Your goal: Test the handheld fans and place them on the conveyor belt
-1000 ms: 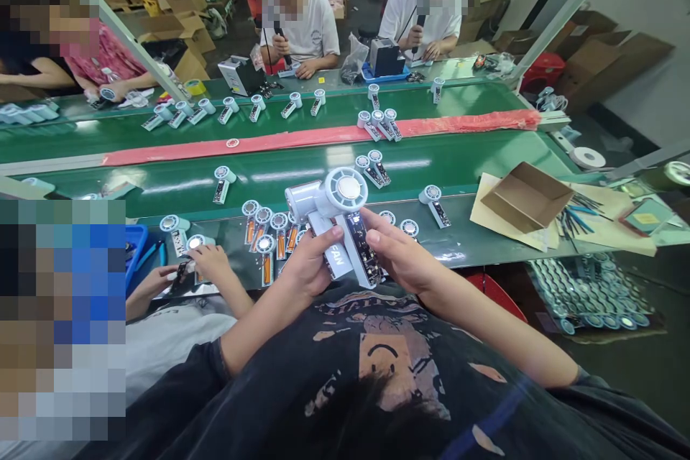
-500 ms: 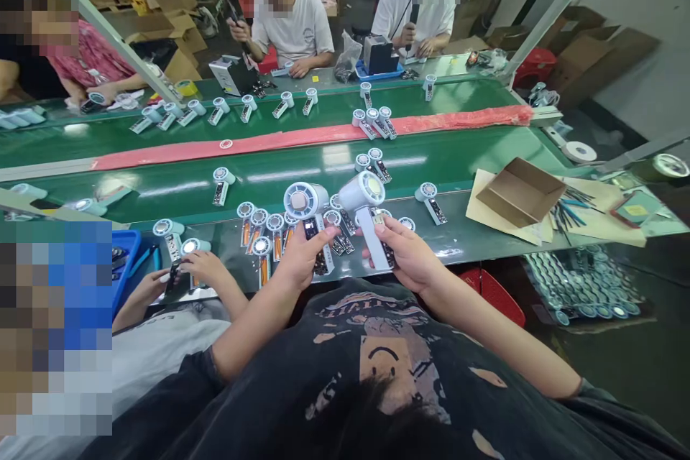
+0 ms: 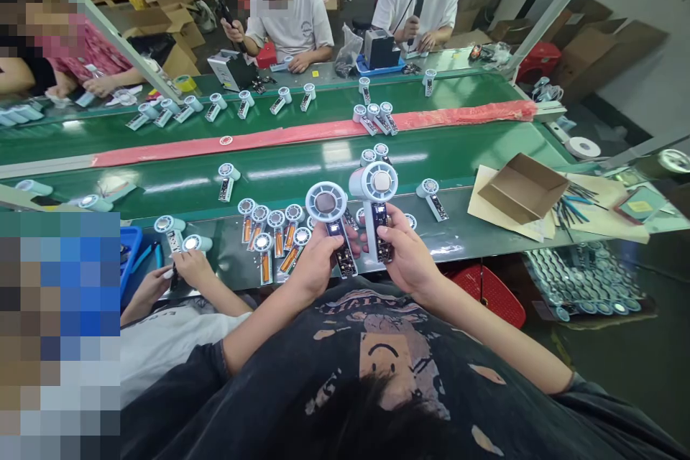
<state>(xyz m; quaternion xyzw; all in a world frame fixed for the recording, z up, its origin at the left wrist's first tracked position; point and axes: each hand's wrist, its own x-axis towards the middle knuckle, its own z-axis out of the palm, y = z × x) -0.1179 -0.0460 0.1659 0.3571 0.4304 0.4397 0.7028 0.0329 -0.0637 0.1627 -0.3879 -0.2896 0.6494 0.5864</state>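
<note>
My left hand [image 3: 319, 257] is closed around the handle of a light-blue handheld fan [image 3: 326, 203], its round head up. That handle is open-faced, with a black circuit board and a small lit white spot. In my right hand [image 3: 408, 251] is a second handheld fan [image 3: 380, 182], its grille facing me and a similar lit spot on its board. The two heads are side by side above the bench edge, close together. Left of them lie several fans with orange-brown strips in their handles [image 3: 266, 267]. More fans behind are partly hidden by my hands.
A green conveyor belt [image 3: 280, 183] with scattered fans runs beyond the bench, split by a red strip [image 3: 302, 135]. An open cardboard box [image 3: 520, 190] and dark wires lie at right. A co-worker's hands [image 3: 191, 269] hold a part at left. A red stool [image 3: 488, 295] stands below.
The left fan has moved right, closer to the other. My right hand has turned its fan so that the grille and circuit board now face me.
</note>
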